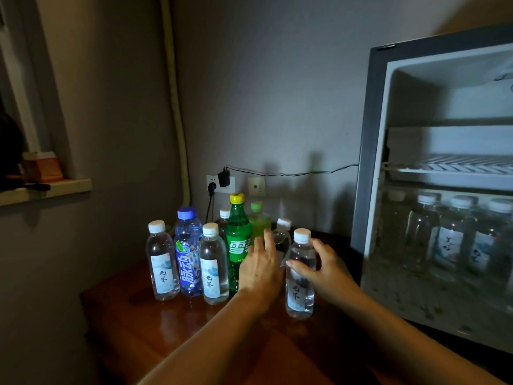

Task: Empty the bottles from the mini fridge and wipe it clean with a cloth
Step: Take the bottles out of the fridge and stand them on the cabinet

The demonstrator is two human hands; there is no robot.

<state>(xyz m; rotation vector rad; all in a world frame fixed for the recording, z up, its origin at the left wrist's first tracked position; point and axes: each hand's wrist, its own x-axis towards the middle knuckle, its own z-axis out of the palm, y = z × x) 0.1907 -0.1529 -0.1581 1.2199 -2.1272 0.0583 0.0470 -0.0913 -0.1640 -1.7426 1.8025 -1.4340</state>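
My right hand (323,266) curved around the clear water bottle (301,276) nearest the fridge, thumb laid across its front and fingers wrapped behind, so I held it by the waist where the ribbed plastic gave the best purchase. It stood upright on the wooden table (155,326), and I judged I was setting it down beside the others to keep the cluster tight and the table edge free.

My left hand (259,269) hung just left of that grip with fingers straight and spread, gripping nothing; the fingertips reached toward the dark bottle (281,237) behind, probably to steady the neighbours so nothing toppled.

Further left of my grip stood the green soda bottle (238,243) with its yellow cap, smooth and tall, then 2 more clear bottles with white caps and pale paper labels, and between them a blue bottle (188,254) with a glossy printed wrap. A pale green bottle (259,220) sat behind the soda.

To the right of my grip the mini fridge (372,151) stood open, grey-framed with a white plastic lining and a wire shelf (458,165). At least 4 clear bottles (449,234) waited below that shelf, so the emptying looked roughly half done, and I saw no cloth.

The table's varnish was shiny and reflected the bottles.
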